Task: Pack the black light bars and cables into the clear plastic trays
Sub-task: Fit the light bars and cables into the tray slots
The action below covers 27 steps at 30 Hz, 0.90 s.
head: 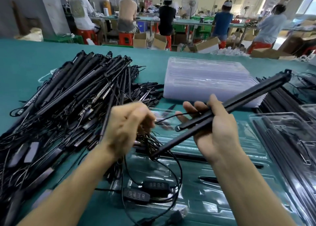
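Right hand [217,133] centre-right of frame, grip clamped on two black light bars [248,95] held above the bench [25,55], slanting from lower centre to upper right. Left hand [128,128] at centre, blurred, grip pinched on the thin cable [171,117] running to the bars. Clear tray [222,200] lies on the bench under both hands, two inline controllers [157,185] at its lower-left part; loose pile of bars and cables [68,97] fills the left, stack of empty trays [205,79] upper centre, filled trays [287,140] right edge.
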Available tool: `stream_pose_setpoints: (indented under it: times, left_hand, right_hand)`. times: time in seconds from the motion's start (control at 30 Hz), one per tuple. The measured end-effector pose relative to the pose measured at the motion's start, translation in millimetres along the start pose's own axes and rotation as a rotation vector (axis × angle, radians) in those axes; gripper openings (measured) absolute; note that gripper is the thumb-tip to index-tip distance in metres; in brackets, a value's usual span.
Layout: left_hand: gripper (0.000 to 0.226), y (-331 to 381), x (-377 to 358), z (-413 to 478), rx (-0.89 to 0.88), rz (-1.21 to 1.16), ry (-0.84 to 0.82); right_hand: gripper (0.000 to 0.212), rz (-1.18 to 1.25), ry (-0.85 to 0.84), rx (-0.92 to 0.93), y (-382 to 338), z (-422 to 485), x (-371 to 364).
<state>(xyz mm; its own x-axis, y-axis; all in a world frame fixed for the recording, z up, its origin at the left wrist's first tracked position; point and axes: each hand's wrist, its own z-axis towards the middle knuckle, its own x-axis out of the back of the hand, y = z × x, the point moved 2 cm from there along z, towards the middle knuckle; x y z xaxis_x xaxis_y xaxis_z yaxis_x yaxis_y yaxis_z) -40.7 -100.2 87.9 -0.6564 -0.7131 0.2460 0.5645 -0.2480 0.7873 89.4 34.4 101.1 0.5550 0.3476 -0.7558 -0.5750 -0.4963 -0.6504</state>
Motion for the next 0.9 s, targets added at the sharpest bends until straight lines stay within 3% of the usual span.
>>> stream_pose_setpoints:
  times: [0.07, 0.1, 0.17, 0.27, 0.37, 0.43, 0.53, 0.73, 0.83, 0.9]
  left_hand:
    - [0.016, -9, 17, 11, 0.111, 0.126, 0.171]
    - [0.015, -14, 24, 15, 0.172, 0.266, 0.162]
    - [0.023, -25, 31, 14, 0.262, 0.479, 0.056]
    - [0.012, -28, 34, 6, 0.291, 0.465, -0.019]
    - [0.039, -20, 35, 3, 0.320, 0.299, -0.244]
    - [0.044, -16, 35, 3, 0.302, 0.383, -0.405]
    - [0.055, -15, 40, -4, 0.260, 0.596, -0.503]
    - [0.031, -10, 36, -9, 0.017, 0.739, -0.328]
    - [0.036, -4, 42, -9, 0.030, 0.627, -0.278]
    - [0.028, 0, 44, -6, 0.014, 0.555, -0.279]
  right_hand:
    - [0.024, 0.047, 0.010, 0.005, 0, -5, 7]
    - [0.026, 0.057, 0.006, -0.013, 0, -8, 11]
    - [0.026, 0.063, -0.028, -0.042, 1, -12, 18]
    - [0.025, 0.059, -0.046, -0.021, -2, -11, 24]
    - [0.025, 0.062, -0.054, 0.022, -6, -7, 26]
    - [0.027, 0.071, -0.037, 0.047, -8, -2, 28]
    - [0.028, 0.081, 0.018, 0.080, -13, 8, 30]
    - [0.025, 0.100, 0.104, -0.018, -5, 26, 33]
    - [0.022, -0.130, 0.104, -0.193, 2, 28, 31]
    - [0.023, -0.343, -0.036, -0.395, 6, 22, 25]
